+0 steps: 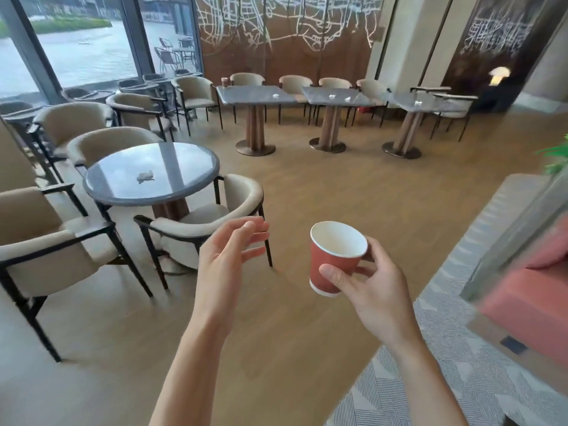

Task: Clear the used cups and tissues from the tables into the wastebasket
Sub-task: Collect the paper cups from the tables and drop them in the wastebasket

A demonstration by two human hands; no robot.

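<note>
Low in the frame, right of centre, a red paper cup (pixel 333 259) with a white inside is tilted toward the upper left, pinched by the right hand (pixel 368 290): the thumb lies across its lower wall and the fingers curl round the far side. To its left, the left hand (pixel 229 259) hangs in the air with fingers loosely spread and slightly bent, holding nothing and touching nothing. Further out, at middle left, a crumpled tissue (pixel 145 176) lies near the centre of a round grey worktop (pixel 184 192) ringed by beige armchairs. Along the far wall in the upper middle stand three square worktops; the leftmost square worktop (pixel 246 95) carries a second cup (pixel 225 82) at its far left corner and a small white tissue scrap (pixel 275 95) near its right side. More white scraps lie on the other two. A patterned grey rug (pixel 461 364) fills the lower right.
</note>
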